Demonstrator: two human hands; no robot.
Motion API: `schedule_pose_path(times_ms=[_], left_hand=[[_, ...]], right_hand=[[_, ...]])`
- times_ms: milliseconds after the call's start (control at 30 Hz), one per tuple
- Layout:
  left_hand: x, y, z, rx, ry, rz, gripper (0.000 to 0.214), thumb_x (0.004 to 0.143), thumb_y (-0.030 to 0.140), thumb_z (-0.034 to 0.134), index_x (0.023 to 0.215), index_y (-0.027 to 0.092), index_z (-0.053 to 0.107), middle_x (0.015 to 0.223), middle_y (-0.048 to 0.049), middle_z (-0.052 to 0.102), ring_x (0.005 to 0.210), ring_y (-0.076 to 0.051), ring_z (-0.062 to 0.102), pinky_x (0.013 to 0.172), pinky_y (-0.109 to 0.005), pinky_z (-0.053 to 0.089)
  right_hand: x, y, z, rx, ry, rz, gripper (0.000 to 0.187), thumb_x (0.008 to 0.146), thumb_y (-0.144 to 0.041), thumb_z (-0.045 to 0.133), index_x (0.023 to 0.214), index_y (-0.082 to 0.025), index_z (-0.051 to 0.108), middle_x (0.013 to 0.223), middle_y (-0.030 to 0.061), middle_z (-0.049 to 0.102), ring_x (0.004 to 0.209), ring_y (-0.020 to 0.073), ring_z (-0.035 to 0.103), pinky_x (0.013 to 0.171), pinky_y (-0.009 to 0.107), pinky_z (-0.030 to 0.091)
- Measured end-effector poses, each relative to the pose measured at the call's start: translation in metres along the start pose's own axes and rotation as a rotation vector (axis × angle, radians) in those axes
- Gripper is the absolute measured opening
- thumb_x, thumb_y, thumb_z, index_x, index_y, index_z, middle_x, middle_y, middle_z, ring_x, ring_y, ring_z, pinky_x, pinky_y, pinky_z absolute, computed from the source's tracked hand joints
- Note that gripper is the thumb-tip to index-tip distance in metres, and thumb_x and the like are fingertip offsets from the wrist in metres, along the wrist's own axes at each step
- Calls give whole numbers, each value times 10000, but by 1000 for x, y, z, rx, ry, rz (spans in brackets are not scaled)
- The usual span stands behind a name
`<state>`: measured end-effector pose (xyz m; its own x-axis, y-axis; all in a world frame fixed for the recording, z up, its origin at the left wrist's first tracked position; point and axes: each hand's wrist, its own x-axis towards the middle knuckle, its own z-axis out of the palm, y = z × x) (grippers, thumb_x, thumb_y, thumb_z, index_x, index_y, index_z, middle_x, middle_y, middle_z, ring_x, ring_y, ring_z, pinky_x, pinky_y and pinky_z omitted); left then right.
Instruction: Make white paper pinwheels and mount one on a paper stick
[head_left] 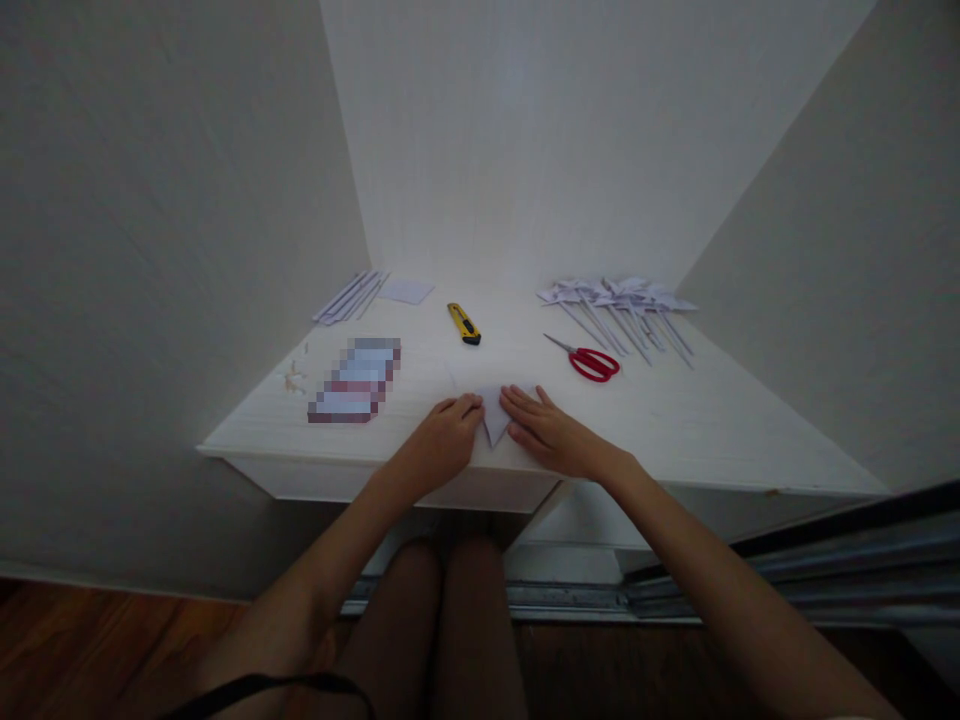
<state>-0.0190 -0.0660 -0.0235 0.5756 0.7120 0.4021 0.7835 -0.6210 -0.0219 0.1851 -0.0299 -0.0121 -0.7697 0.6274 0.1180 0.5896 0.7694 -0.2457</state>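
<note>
Head view: on the white tabletop (690, 430), a yellow cutter (464, 325) lies beyond the fingers, red-handled scissors (580, 355) just ahead and right, and a pile of folded paper shapes (615, 292) on sticks farther out; to their left lies a pixelated item (356, 385), with slim paper sticks (351, 298) and a flat sheet (409, 292) beyond. Folded paper (493, 418) sits between the hands: left hand (448, 437) fingers curl together at its left edge, pinch unclear; right hand (553, 432) presses flat on its right side, fingers extended, thumb apart.
</note>
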Motion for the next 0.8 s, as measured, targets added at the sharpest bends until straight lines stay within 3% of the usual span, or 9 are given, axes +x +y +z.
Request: schedule_pose_path(times_ms=[267,533,600,667,733,800], left_hand=[[0,-3,3,-22,-33,-15,343,810,43,367,1111,35,532,1146,-158,551,1109,-206,492,964,-337,395],[0,-5,4,-26,-45,-7,295,818,71,399,1073,47,544,1127,-158,560,1123,-204,486,959,-326,406],[0,-5,4,-14,-25,-5,288,809,66,407,1057,55,553,1131,-156,557,1107,-205,496,952,-328,412],[0,-6,5,-20,0,-6,306,799,51,402,1066,70,552,1135,-144,555,1087,-197,509,944,-327,419],[-1,-6,7,-32,17,-4,330,796,38,388,1083,81,545,1134,-133,558,1078,-189,514,943,-327,421],[-1,-7,8,-31,19,4,339,800,38,380,1098,70,537,1134,-138,558,1086,-192,507,947,-331,418]], right_hand=[[-13,-25,-7,40,-100,-113,507,916,-407,283,1392,-238,241,1466,63,186,1361,194,119,1101,493,60],[-25,-48,-10,228,-145,-179,602,878,-421,400,1397,-169,226,1449,91,242,1354,191,161,1116,424,115],[-27,-48,-17,322,-161,-164,552,891,-404,381,1392,-224,238,1427,49,310,1342,198,206,1107,427,167],[-25,-43,-22,394,-98,-120,483,918,-368,321,1385,-282,233,1403,4,361,1320,188,269,1106,443,167],[-21,-34,-23,393,-10,-83,454,931,-345,275,1380,-285,240,1414,-5,340,1311,168,292,1119,449,102],[-16,-24,-20,312,-16,-76,472,919,-368,306,1375,-250,271,1428,27,306,1324,167,263,1119,458,48]])
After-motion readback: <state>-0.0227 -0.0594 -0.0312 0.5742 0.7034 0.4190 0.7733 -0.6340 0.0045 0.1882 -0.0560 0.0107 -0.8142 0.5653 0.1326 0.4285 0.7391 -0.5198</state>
